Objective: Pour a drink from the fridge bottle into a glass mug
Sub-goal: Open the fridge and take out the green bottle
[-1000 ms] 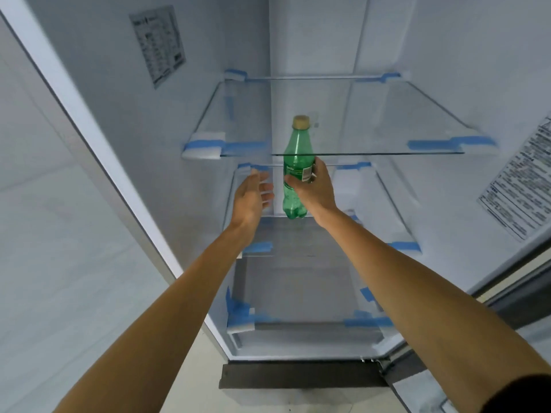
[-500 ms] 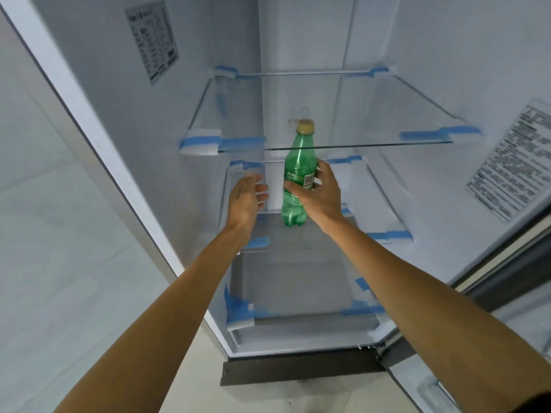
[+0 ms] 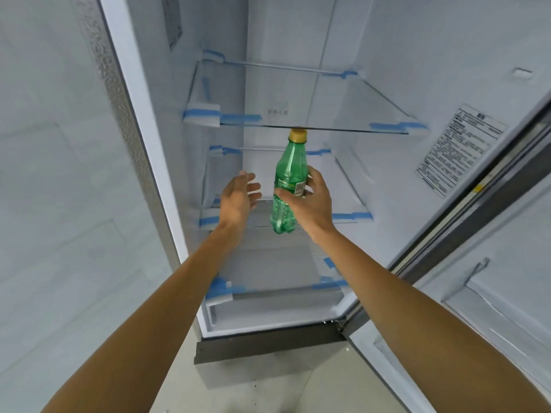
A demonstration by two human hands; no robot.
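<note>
Inside the open fridge (image 3: 432,49), its cap just below the upper glass shelf (image 3: 337,129), the green bottle (image 3: 291,168) is held upright. The right hand (image 3: 314,205) has its grip clamped round the label. The left hand (image 3: 238,199) hovers just beside it, grip apart and fingers relaxed, clear of the bottle.

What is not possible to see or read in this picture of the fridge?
Head view, the mug: not in frame.
Head view, the bottle label: partly hidden by the right hand.
Head view, right-wall sticker: print too small.
Head view, left-wall sticker: cut by the top edge.
</note>
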